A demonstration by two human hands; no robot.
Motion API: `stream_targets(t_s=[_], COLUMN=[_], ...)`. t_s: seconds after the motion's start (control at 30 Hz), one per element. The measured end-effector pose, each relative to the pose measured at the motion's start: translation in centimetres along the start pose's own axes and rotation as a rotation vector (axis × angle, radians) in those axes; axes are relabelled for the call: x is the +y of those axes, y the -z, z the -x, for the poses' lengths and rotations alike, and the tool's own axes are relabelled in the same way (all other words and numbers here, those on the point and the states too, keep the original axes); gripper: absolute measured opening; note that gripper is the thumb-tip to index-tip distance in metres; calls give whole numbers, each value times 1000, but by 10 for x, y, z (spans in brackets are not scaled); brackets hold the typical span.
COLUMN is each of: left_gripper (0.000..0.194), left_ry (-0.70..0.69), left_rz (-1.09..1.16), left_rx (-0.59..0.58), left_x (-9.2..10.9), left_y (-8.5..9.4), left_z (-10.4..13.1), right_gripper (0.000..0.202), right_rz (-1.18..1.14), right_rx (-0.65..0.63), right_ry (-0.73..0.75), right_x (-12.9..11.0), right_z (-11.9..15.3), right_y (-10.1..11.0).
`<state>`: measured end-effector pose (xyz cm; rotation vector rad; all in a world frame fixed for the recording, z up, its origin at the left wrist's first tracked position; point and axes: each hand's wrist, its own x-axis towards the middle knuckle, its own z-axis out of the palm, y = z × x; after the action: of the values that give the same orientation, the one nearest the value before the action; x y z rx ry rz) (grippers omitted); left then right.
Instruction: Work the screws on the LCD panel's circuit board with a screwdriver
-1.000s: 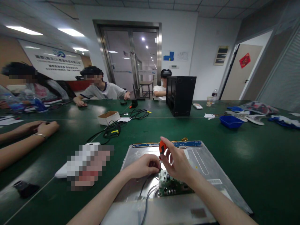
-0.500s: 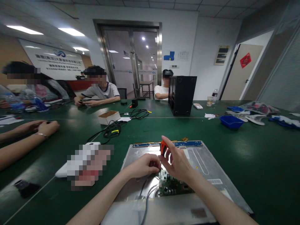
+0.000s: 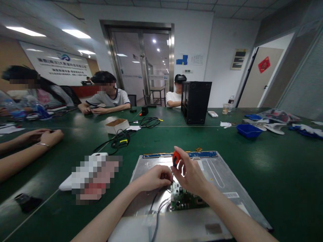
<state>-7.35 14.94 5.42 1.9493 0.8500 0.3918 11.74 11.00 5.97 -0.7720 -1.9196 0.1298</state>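
Observation:
A silver display panel lies back-up on the green table in front of me, with a small green circuit board near its front edge. My right hand grips an orange-handled screwdriver, held upright with its tip down at the board's far left corner. My left hand pinches the shaft low down, just above the board. Grey cables run from the board toward me.
A white device lies left of the panel. Farther back are a cardboard box, black cables, a black case and a blue tray. Other people sit along the left and far sides; one person's forearms rest at left.
My fingers have shifted slightly around the screwdriver handle, which stays in place. The person across the table has drawn both arms in and leaned over them.

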Motion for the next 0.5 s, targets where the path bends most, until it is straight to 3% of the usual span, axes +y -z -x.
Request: stream_targets(t_s=[0.5], left_gripper=[8], left_ry=[-10], left_rz=[6], left_rx=[-10], left_x=[0], left_y=[0], left_z=[0], right_gripper=[69], right_rz=[-15], right_rx=[-16], right_ry=[-3], right_x=[-6], right_z=[-3], right_y=[3])
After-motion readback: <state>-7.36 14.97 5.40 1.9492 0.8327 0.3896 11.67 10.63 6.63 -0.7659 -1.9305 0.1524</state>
